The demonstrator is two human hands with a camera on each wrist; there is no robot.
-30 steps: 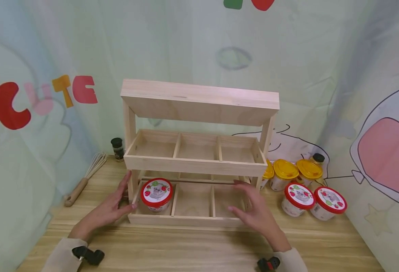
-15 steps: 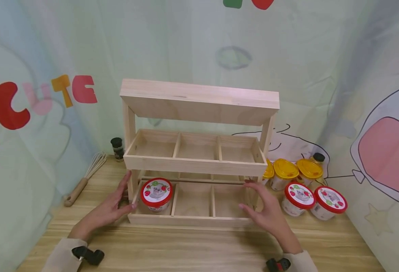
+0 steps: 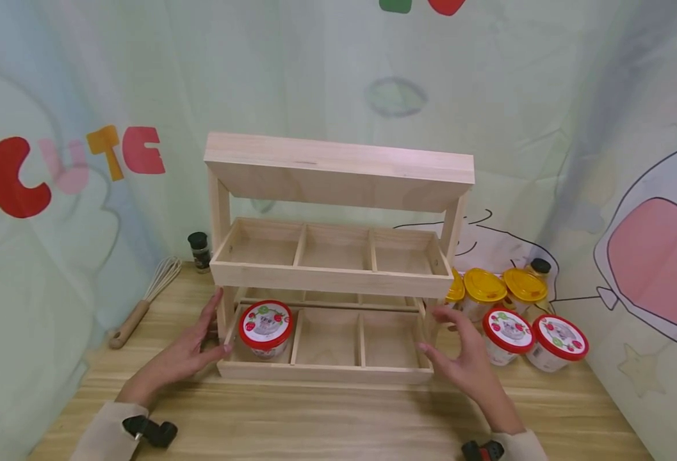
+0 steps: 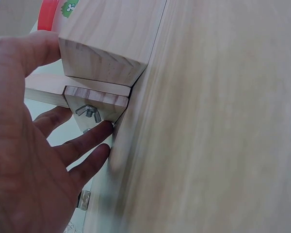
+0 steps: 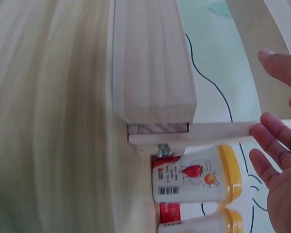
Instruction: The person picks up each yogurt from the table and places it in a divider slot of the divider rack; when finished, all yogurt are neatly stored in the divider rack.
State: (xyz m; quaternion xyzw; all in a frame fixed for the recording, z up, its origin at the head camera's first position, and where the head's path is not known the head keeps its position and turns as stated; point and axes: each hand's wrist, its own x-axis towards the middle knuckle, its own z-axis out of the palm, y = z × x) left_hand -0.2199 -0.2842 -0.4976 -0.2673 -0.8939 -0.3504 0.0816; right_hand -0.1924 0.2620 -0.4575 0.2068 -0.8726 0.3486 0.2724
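A two-tier wooden rack (image 3: 332, 280) stands in the middle of the table, each tray split into three compartments. In the lower tray's left compartment sits a tub with a red lid (image 3: 266, 328). My left hand (image 3: 179, 358) touches the rack's lower left end. Its thumb lies at the tray's front corner, and the fingers reach back by the post with a wing nut (image 4: 89, 112). My right hand (image 3: 469, 362) is at the rack's lower right end, fingers spread, holding nothing. Two more red-lidded tubs (image 3: 508, 336) stand just right of it.
Several yellow-lidded tubs (image 3: 484, 291) and a black-capped jar (image 3: 540, 269) stand at the back right. A whisk (image 3: 148, 301) and a small black-capped bottle (image 3: 200, 251) are at the left. A printed curtain (image 3: 315, 64) hangs behind.
My right hand has moved right, from over the lower tray's right compartment to outside the rack's right end. My left hand and the rack have stayed in place.
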